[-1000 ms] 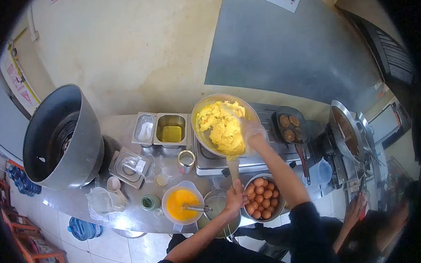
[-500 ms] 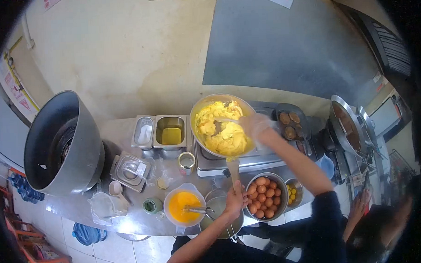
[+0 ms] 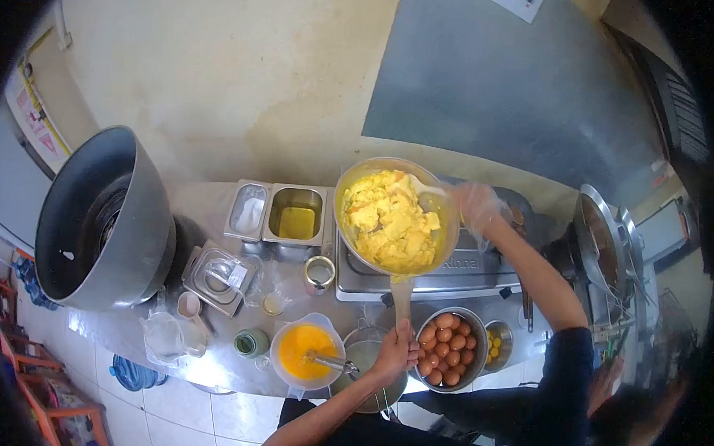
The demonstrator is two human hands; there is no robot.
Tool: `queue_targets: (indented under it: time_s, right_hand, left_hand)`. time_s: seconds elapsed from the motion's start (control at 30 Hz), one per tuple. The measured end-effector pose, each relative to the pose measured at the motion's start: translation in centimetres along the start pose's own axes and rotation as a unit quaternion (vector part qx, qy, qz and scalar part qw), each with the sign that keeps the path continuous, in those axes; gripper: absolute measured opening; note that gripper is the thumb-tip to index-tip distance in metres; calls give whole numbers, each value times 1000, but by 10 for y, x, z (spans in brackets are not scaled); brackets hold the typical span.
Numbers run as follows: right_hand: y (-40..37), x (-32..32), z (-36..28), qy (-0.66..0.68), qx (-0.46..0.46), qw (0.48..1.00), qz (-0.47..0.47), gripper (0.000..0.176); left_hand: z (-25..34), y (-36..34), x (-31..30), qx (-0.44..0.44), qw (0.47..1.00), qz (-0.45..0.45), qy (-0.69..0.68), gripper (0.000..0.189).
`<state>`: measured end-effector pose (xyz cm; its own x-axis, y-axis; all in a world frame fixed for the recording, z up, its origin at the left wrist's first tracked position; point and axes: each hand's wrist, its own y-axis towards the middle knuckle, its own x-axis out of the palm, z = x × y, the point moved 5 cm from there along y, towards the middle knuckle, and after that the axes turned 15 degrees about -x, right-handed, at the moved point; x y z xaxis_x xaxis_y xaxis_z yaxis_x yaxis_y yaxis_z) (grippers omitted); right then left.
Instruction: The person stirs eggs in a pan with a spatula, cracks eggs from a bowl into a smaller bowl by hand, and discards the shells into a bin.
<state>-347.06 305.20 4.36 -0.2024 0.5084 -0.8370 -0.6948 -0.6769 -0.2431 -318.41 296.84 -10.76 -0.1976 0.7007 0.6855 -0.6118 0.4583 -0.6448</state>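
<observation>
My left hand (image 3: 397, 351) is wrapped round the handle (image 3: 401, 296) of a frying pan (image 3: 450, 224) over the stove. Scrambled eggs (image 3: 390, 226) lie heaped in the pan, soft and yellow. At the pan's right rim, my right hand (image 3: 481, 208), in a clear plastic glove, is closed on a pale spatula (image 3: 428, 187) whose far end reaches into the eggs. Below the pan, to the right of my left hand, stands a metal bowl of brown eggs (image 3: 449, 347). A jug of beaten egg (image 3: 305, 352) with a whisk (image 3: 334, 363) in it sits to the left.
The gas stove (image 3: 472, 268) spans the counter's middle. To its left are metal containers of oil (image 3: 297, 223) and white contents (image 3: 250, 214), an open can (image 3: 319, 274) and a large grey pot (image 3: 98, 232). A wok (image 3: 597, 238) and another person's hand (image 3: 608, 383) are at right.
My right hand has drawn the spatula rightward, from over the eggs to the pan's right rim. The eggs are heaped differently. My left hand keeps its hold, and the view has shifted slightly.
</observation>
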Motion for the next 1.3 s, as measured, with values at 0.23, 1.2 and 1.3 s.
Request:
queue_targets:
  time_s: [0.23,1.2,1.3]
  right_hand:
    - [19,-11,-34,-165,-209,957,116,32]
    - [-52,69,-77,128,84,985,82,24]
    - [-77,30,-73,127,7,992,-15,27]
  left_hand:
    - [-1,0,6,-24,1000,-2,-12,42]
    - [-6,8,5,40,998,36,-14,39]
    - [-5,4,8,23,999,27,-18,41]
